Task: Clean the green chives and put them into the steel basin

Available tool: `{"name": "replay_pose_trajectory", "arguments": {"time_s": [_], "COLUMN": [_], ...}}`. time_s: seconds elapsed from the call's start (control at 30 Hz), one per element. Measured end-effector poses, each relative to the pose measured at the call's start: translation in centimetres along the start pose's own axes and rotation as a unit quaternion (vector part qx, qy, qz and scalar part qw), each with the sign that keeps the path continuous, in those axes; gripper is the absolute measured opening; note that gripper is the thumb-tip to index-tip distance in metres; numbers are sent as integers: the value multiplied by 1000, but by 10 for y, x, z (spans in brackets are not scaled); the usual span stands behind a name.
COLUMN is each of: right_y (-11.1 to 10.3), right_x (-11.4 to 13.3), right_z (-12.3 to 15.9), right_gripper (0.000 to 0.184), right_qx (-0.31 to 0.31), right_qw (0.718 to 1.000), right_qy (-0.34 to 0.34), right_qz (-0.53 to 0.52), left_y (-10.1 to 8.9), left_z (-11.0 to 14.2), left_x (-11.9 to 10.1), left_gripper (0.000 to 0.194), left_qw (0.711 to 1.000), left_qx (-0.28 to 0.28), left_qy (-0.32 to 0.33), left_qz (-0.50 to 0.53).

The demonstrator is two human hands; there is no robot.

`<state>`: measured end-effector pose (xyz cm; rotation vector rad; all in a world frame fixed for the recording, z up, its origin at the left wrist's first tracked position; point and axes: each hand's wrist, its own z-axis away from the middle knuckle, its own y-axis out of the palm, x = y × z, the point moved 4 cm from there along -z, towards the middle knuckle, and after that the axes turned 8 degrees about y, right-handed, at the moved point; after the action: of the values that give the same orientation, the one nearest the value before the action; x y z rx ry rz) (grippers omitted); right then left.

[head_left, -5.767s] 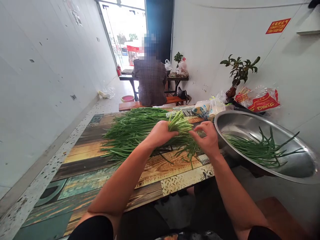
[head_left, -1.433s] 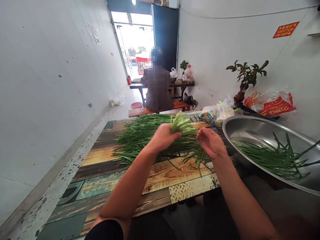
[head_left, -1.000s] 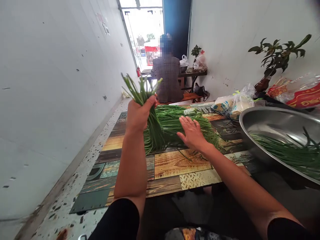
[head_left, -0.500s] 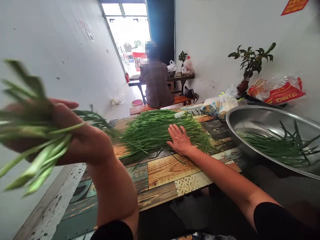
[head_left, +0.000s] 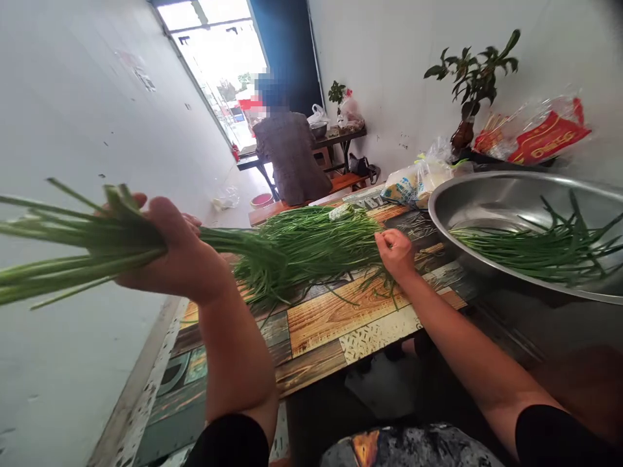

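Observation:
My left hand (head_left: 187,266) is raised at the left, wrapped round a bunch of green chives (head_left: 121,237). Their pale stem ends point left, while the leaves trail right, down to a heap of chives (head_left: 316,240) on the wood-patterned table (head_left: 316,324). My right hand (head_left: 396,253) is closed in a fist at the right end of that heap. Whatever its fingers hold is hidden. Loose green strands hang or lie just below it. Across the top of the heap sits a small whitish wrapped piece (head_left: 341,211).
A wide steel basin (head_left: 491,198) with more chives (head_left: 530,253) stands to the right. Behind it are plastic bags (head_left: 413,181), a potted plant (head_left: 464,130) and a red package (head_left: 549,139). A person (head_left: 292,155) sits at a farther table, facing away.
My right hand has moved right from lying flat on the heap and has closed into a fist. The bunch in my left hand has swung level, its leaves stretching over the heap. The view has tilted.

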<state>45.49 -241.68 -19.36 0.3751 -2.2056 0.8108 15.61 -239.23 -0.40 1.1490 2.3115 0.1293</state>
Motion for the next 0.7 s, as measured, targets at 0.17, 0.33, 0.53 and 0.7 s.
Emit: {"name": "replay_pose_trajectory", "arguments": {"time_s": [0.17, 0.33, 0.53, 0.7], "right_y": [17, 61, 125, 133], "right_x": [42, 108, 154, 162], "right_z": [24, 65, 105, 96], "right_gripper": [43, 27, 26, 19], "right_qx": [98, 351, 423, 412], "right_qw": [988, 909, 876, 891], "right_qy": [-117, -221, -182, -138], "right_qz": [34, 51, 148, 131], "left_y": [-7, -12, -11, -8], "left_z": [-3, -8, -7, -7], "left_x": [-6, -6, -9, 9], "left_gripper": [24, 19, 10, 14], "left_qw": [994, 991, 984, 996], "left_qx": [-86, -113, -129, -47], "left_qy": [58, 54, 81, 62], "left_qz": [33, 48, 92, 35]}}
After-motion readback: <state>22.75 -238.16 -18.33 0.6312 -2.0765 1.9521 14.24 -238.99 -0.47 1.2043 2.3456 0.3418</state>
